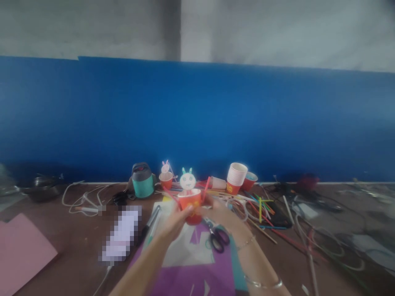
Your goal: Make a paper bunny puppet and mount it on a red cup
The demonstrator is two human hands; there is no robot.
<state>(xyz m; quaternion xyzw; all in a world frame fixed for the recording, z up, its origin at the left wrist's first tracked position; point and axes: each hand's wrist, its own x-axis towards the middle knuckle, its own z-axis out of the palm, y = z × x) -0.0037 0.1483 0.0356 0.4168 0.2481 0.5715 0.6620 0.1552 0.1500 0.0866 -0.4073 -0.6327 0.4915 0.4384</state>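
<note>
A red paper cup (191, 202) is held up between both hands above the papers. A round white paper face (188, 181) with green ears rises from its mouth, and red straws (206, 187) stick out at its sides. My left hand (177, 220) grips the cup from the left, thumb on its front. My right hand (216, 210) closes round the cup's right side, some fingers hidden behind it. Under my right wrist lie dark-handled scissors (218, 239). White paper (185, 251) and purple paper (194, 277) lie beneath.
At the back stand a teal flask (143, 183), a similar cup with a pink paper face (166, 179) and stacked paper cups (236, 176). Coloured sticks (261, 209) and cables spread to the right. Pink paper (26, 255) and a blurred-out phone-like rectangle (121, 234) lie left. A blue wall panel (191, 115) rises behind.
</note>
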